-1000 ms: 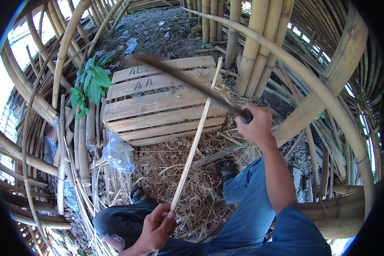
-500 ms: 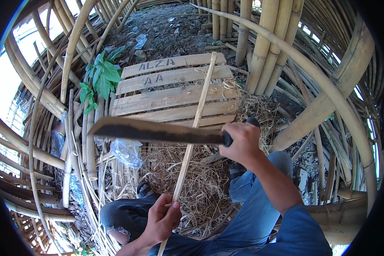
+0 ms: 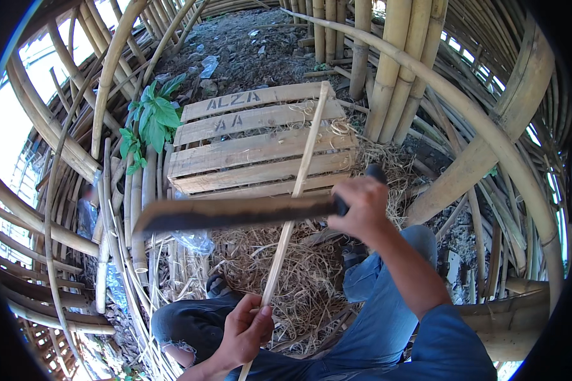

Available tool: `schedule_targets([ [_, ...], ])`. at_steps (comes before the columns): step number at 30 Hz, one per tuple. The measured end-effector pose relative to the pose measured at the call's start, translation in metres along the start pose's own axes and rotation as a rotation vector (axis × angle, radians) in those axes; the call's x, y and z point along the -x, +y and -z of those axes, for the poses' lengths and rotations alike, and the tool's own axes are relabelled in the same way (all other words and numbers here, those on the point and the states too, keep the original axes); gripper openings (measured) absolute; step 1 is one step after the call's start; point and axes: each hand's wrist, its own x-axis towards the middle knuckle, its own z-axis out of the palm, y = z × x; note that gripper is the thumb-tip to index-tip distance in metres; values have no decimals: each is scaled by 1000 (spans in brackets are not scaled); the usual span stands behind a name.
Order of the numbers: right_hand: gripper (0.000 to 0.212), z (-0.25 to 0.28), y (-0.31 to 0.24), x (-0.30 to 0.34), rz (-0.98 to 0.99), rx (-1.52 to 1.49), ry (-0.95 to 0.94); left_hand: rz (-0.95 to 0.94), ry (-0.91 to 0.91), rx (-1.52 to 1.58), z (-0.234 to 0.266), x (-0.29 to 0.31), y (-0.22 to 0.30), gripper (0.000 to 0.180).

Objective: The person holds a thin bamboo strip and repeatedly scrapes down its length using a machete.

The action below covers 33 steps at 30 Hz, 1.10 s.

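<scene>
Head view. Nearside of the slatted crate (image 3: 248, 147), the left hand (image 3: 246, 331) clasps a pale strip (image 3: 279, 255), its far end overlapping the crate; the right hand (image 3: 362, 206) clasps a machete (image 3: 235, 211). Its tip has dropped farther from the crate, suggesting ongoing strokes; contact is unclear.

brown-black machete (image 3: 235, 212), pale strip (image 3: 301, 178)

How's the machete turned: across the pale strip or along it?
Across: gripped by the right hand, the machete extends leftward, its blade crossing the pale strip. Contact: cannot tell.
</scene>
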Motion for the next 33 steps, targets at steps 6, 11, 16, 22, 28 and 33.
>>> schedule_targets([
  [6,15,-13,-3,8,-188,-17,40,27,-14,22,0,-3,-4,14],
  [11,20,1,4,-1,-48,3,-20,38,-40,72,1,2,-1,13],
  [16,19,-14,10,8,-282,39,71,62,-31,54,-1,-2,2,12],
  [22,9,3,17,-5,-130,-2,91,25,-75,88,0,4,1,12],
  [28,13,-7,20,7,-220,43,117,56,-53,11,0,-1,-1,11],
  [33,11,2,31,-10,-230,91,74,83,-90,50,0,5,0,12],
])
